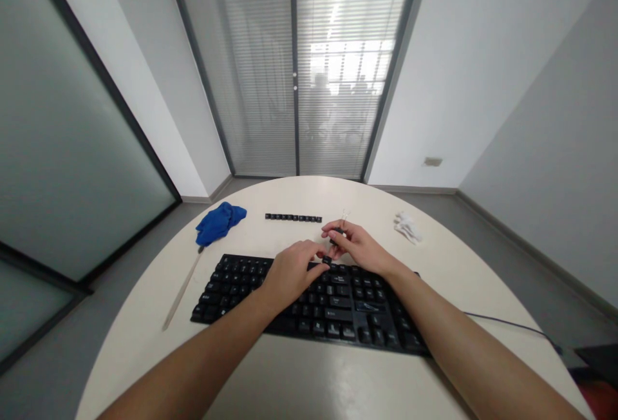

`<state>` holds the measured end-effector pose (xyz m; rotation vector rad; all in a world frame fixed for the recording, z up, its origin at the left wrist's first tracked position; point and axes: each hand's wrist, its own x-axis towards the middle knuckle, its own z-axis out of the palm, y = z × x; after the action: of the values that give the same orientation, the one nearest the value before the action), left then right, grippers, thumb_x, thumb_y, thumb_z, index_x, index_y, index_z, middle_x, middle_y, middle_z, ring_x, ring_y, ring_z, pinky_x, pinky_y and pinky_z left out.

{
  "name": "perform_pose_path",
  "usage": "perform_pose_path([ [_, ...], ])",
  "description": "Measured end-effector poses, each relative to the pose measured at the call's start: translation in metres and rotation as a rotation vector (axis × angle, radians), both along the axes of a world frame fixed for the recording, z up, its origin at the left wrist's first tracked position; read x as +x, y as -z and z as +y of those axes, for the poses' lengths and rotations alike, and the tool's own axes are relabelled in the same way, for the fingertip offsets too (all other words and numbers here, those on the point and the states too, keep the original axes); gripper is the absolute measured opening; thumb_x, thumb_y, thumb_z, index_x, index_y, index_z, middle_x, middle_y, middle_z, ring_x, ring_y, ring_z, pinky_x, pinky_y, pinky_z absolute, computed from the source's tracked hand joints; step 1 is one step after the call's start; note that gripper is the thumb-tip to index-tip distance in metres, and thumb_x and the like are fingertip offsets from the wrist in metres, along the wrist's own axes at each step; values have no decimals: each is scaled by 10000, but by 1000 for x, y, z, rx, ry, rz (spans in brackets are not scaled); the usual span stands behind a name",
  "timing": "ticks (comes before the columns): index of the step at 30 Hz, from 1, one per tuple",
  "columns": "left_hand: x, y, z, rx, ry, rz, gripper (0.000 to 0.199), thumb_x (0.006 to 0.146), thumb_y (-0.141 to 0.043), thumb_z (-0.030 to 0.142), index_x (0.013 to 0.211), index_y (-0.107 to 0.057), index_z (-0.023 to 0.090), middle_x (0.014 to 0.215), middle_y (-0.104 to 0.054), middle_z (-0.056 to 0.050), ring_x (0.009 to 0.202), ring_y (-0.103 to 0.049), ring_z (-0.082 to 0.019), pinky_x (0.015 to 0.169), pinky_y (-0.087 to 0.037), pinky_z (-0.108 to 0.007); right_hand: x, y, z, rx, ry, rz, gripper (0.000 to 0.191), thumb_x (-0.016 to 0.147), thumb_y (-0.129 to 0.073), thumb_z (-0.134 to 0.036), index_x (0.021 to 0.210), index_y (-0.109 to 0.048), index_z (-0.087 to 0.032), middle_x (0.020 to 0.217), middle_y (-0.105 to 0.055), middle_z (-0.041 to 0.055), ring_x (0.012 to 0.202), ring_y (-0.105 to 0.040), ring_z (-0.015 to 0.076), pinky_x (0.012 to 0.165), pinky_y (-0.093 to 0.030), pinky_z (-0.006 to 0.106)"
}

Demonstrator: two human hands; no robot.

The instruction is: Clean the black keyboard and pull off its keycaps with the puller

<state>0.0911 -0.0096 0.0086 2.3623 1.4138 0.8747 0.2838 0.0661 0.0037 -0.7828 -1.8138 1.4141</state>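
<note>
Currently, both hands meet over the far edge of the black keyboard [340, 301], which lies across the middle of the round table [333, 384]. The left hand [290, 272] appears to have its thumb and finger closed on a small black keycap [327, 259], just above that edge. The right hand [360, 246] pinches a small dark piece [337, 234] between thumb and fingers, with a thin, clear or wiry end [344, 215] rising beside it; exactly what it is cannot be told.

Toward the table's far edge, a neat row of black keycaps [293, 218] stands apart from the keyboard. A blue cloth [219, 223] lies by the far left edge, a slim stick [182, 290] runs from it toward the near left, and a crumpled white cloth [408, 227] sits near the far right edge.

The likeliest trouble is a slip: with so little to pinch, the keycap could pop loose and drop among the keys or skid off the table. A drifting wrist or forearm could also press keys or nudge the keyboard askew.
</note>
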Motion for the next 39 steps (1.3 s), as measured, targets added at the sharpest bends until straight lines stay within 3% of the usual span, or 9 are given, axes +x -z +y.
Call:
perform_pose_path([
  [7, 0, -1, -1, 51, 32, 93, 152, 915, -635, 284, 1056, -648, 232, 1042, -667, -18, 1018, -609, -203, 907, -487, -330, -1, -4, -2, -13, 4, -4, 395, 897, -601, -525, 1095, -557, -186, 1031, -675, 50, 635, -653, 104, 650, -578, 281],
  [13, 1, -1, -1, 47, 31, 76, 159, 924, -619, 259, 1078, -652, 238, 1046, -664, -23, 1026, -610, -199, 916, -495, -335, -3, -5, -4, -20, 16, -50, 408, 889, -582, -573, 973, -576, -174, 890, -670, 22, 634, -639, 104, 649, -569, 266],
  [27, 1, -3, -3, 113, 62, 137, 149, 948, -583, 291, 1072, -641, 232, 1066, -639, -22, 1014, -597, -190, 905, -502, -332, -1, -5, -5, -31, -48, -13, 404, 889, -608, -541, 1060, -591, -176, 910, -691, 27, 692, -671, 119, 701, -580, 279],
  [39, 3, -4, -6, 185, 33, 230, 182, 973, -539, 302, 1119, -615, 227, 1095, -659, -30, 1010, -613, -193, 870, -521, -319, -2, -6, -4, -26, 3, 22, 415, 882, -607, -559, 1050, -572, -181, 893, -673, 17, 649, -660, 109, 664, -572, 272],
])
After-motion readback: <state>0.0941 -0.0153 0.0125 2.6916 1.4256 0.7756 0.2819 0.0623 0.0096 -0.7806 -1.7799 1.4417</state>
